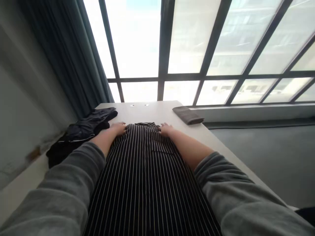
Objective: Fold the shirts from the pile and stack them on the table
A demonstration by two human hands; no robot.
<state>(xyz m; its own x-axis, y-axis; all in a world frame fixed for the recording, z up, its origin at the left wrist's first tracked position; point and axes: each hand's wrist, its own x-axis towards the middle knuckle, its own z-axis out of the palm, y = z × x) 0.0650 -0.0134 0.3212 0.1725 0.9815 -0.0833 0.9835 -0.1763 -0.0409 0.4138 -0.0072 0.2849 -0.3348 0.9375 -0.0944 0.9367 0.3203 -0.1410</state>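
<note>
A black shirt with thin white vertical stripes (147, 177) lies spread lengthwise on the table, front side up. Its collar (145, 124) points toward the window, and a chest pocket edge (162, 151) shows on the right side. My left hand (119, 128) rests at the shirt's left shoulder, fingers apart on the cloth. At the right shoulder, my right hand (166, 129) touches the fabric with its fingers spread. Both forearms reach along the shirt's sides; its sleeves are not clearly visible.
The white table (157, 113) carries a pile of dark clothes (83, 129) at the left and a folded brown cloth (188, 115) near its right edge. A large window (166, 42) stands behind, with a dark curtain (66, 52) to the left.
</note>
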